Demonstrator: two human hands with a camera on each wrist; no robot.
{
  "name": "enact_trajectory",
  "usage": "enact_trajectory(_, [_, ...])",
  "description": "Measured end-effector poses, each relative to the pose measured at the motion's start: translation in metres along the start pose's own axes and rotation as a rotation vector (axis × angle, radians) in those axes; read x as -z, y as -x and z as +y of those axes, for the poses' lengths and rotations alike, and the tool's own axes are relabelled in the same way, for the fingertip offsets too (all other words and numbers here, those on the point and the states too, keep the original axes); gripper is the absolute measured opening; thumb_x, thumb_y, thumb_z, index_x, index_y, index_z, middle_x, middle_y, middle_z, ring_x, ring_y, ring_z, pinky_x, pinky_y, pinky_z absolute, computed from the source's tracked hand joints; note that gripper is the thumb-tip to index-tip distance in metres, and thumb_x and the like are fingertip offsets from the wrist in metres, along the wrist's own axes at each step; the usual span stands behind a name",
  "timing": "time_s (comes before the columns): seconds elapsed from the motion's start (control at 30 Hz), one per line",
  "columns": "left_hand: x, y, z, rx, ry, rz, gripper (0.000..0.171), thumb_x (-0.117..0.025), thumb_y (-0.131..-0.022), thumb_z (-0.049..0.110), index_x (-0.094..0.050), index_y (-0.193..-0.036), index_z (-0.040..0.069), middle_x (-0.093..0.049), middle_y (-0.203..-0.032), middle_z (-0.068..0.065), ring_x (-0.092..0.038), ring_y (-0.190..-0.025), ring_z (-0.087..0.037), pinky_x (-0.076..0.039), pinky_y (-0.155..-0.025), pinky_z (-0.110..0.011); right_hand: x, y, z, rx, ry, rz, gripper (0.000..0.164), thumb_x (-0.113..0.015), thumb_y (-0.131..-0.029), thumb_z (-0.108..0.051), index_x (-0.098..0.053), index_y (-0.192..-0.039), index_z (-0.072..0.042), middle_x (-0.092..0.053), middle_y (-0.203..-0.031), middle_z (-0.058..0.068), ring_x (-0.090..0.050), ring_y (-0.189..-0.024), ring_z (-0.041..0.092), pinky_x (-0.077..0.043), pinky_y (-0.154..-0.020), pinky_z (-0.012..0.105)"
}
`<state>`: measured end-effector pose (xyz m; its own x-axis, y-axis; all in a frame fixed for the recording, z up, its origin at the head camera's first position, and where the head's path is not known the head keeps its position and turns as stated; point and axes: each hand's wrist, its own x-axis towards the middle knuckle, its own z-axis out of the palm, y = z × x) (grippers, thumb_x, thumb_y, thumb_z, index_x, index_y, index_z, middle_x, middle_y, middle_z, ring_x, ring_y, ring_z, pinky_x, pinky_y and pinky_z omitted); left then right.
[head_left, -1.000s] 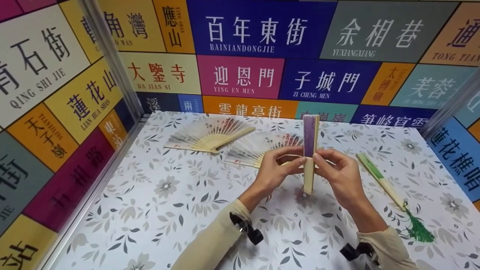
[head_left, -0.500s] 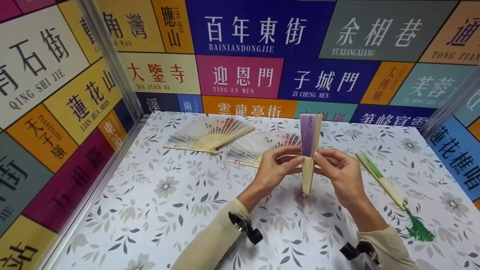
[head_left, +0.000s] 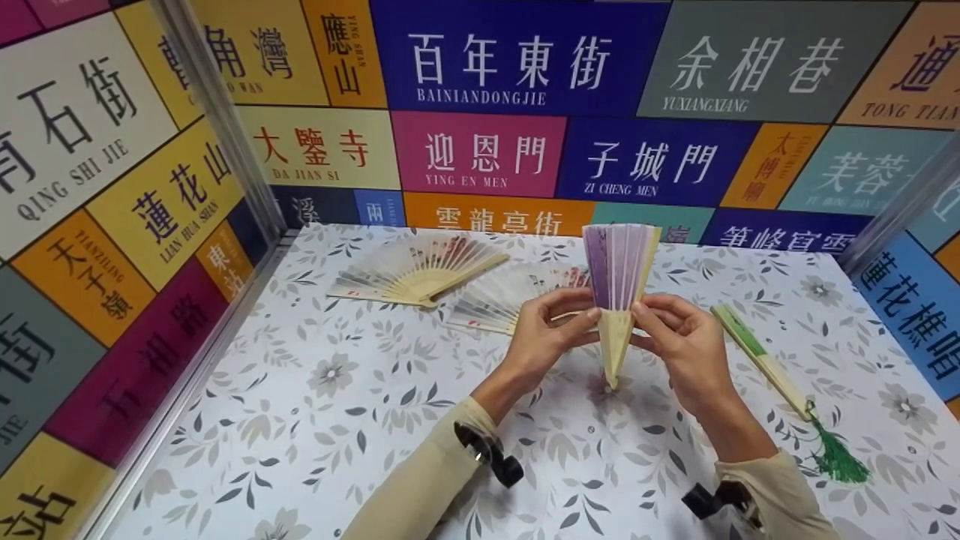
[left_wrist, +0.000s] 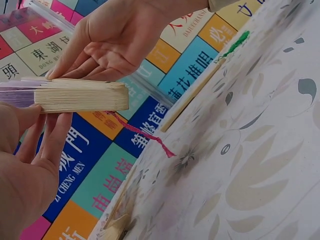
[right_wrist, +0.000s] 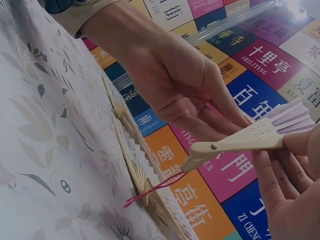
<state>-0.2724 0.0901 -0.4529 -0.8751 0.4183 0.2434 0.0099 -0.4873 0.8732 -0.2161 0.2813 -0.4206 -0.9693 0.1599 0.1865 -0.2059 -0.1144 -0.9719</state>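
Upright between both hands is a purple folding fan [head_left: 619, 270], spread a little at the top, its pale wooden ribs meeting at the bottom. My left hand [head_left: 551, 330] pinches the left guard just below the purple leaf. On the opposite edge my right hand [head_left: 682, 337] pinches the other guard at the same height. In the right wrist view the fan's ribs [right_wrist: 240, 142] show punched holes and a rivet at the pivot. A dark pink cord [left_wrist: 145, 134] hangs from the pivot end in the left wrist view.
Two white fans lie spread behind my hands: a left one [head_left: 420, 270] and a partly hidden one [head_left: 495, 300]. A folded green fan [head_left: 761, 360] with a green tassel [head_left: 840, 454] lies on the right. Sign-covered walls [head_left: 480, 150] border the leaf-patterned table [head_left: 300, 420].
The purple fan has gone from folded to slightly spread, its pleats now showing. My fingers have moved a little farther apart. The other fans have stayed put.
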Motion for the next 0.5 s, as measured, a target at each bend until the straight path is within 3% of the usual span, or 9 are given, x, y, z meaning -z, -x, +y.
enact_trajectory(0.5, [0.0022, -0.0013, -0.0015, 0.015, 0.029, 0.051, 0.032, -0.071, -0.092, 0.004, -0.065, -0.124, 0.003, -0.071, -0.115, -0.018, -0.075, -0.094, -0.029, -0.064, -0.086, -0.045, 0.0034, -0.0014, 0.001, -0.015, -0.032, 0.01, 0.038, -0.07, -0.095, -0.015, -0.056, -0.119, 0.011, -0.075, -0.1, 0.009, -0.074, -0.095, 0.022, -0.066, -0.079, 0.038])
